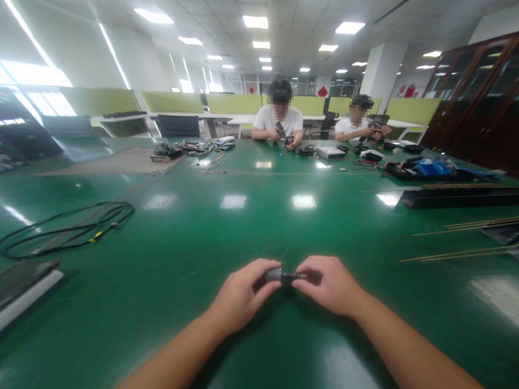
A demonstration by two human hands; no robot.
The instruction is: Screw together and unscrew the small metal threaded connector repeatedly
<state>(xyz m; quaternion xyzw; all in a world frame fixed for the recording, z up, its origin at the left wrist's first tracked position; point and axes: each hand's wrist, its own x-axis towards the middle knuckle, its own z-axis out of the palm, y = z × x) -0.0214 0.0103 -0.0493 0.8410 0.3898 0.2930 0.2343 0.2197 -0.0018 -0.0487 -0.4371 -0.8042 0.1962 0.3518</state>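
Note:
Near the front middle of the green table, my left hand grips a small grey cylinder between thumb and fingers. A thin dark shaft sticks out of the cylinder to the right, lying level. My right hand is closed around the far end of that shaft, thumb below and forefinger above. The fingers hide part of both ends, and the exact kind of the piece is too small to make out.
A looped black cable lies at left, above a dark flat panel with a white edge. Thin yellowish rods and a long black channel are at right. Across the green table, two people handle tools among scattered parts.

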